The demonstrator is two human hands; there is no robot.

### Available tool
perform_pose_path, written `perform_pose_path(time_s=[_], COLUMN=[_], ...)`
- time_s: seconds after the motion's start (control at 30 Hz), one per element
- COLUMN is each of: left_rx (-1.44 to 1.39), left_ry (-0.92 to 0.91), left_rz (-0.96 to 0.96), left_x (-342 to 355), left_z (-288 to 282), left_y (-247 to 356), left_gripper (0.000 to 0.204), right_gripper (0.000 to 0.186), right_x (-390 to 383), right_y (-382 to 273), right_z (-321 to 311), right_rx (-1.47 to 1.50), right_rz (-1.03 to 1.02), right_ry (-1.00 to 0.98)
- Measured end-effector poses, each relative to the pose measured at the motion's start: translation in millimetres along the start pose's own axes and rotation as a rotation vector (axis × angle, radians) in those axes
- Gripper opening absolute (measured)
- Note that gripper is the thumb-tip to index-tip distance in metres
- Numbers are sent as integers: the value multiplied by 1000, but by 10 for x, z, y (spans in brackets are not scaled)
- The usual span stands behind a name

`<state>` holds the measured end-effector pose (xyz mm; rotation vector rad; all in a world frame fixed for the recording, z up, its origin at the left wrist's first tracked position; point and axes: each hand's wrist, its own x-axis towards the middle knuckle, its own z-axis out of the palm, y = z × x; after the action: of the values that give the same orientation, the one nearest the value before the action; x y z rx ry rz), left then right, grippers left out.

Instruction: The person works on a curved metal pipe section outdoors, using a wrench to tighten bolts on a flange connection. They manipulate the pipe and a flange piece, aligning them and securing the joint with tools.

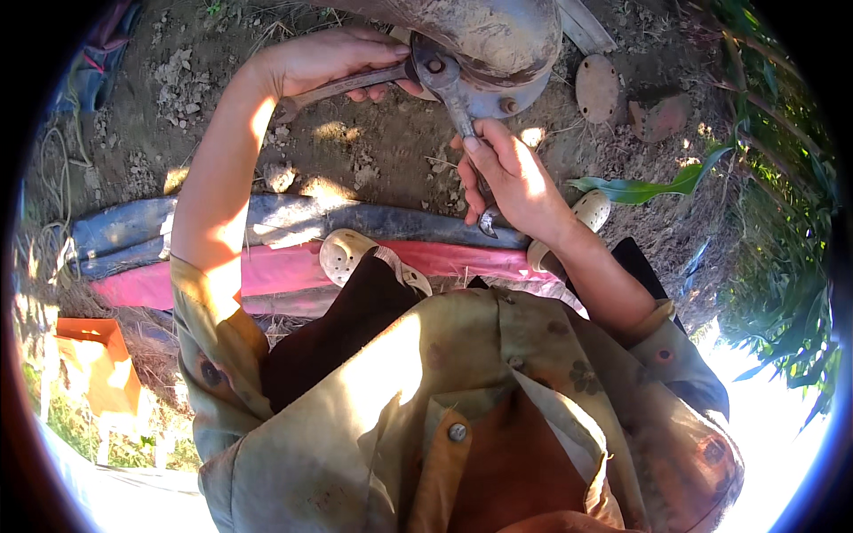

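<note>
A rusty metal pipe (498, 35) with a bolted flange (506, 99) fills the top middle. My right hand (515, 173) is closed around a combination wrench (458, 102). The wrench's ring end sits around a bolt (434, 66) at the flange edge, and its open jaw shows below my fingers. My left hand (355, 60) reaches in from the left, its fingers closed on a second wrench (333, 89) beside the same bolt. That wrench points down to the left; its far end by the flange is partly hidden. Another bolt (508, 106) shows on the flange's right.
On the soil at right lie an oval metal plate (597, 89) with holes and a brick piece (659, 115). Blue and pink flat hoses (355, 218) (204, 277) run across near my clogs (346, 253). Green plants (782, 178) crowd the right; an orange box (98, 360) stands left.
</note>
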<state>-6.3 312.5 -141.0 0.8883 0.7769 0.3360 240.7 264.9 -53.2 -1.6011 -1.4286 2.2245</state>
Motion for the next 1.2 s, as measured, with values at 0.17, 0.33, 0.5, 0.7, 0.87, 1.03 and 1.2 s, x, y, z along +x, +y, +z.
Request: perform_pose_path(time_s=[0.17, 0.33, 0.5, 0.7, 0.87, 1.03, 1.2], left_rx=[-163, -190, -259, -136, -40, -12, 33], left_ry=[-124, -41, -73, 18, -2, 83, 168], left_rz=[76, -4, 13, -10, 4, -29, -33], left_x=[28, -33, -44, -9, 20, 38, 29], left_z=[-41, 31, 16, 24, 3, 103, 170], left_y=[-148, -70, -102, -35, 39, 40, 55], left_gripper=[40, 40, 39, 39, 37, 47, 52], right_gripper=[22, 22, 23, 22, 20, 20, 20], right_x=[29, -4, -13, 110, 57, 166, 103], right_y=[75, 18, 9, 218, 132, 333, 49], right_z=[65, 8, 10, 7, -56, -65, -166], right_rx=[-40, 30, -83, -119, -138, -361, -341], right_rz=[-10, 21, -14, -119, -35, -152, -43], right_ry=[46, -11, -8, 3, -51, 50, -98])
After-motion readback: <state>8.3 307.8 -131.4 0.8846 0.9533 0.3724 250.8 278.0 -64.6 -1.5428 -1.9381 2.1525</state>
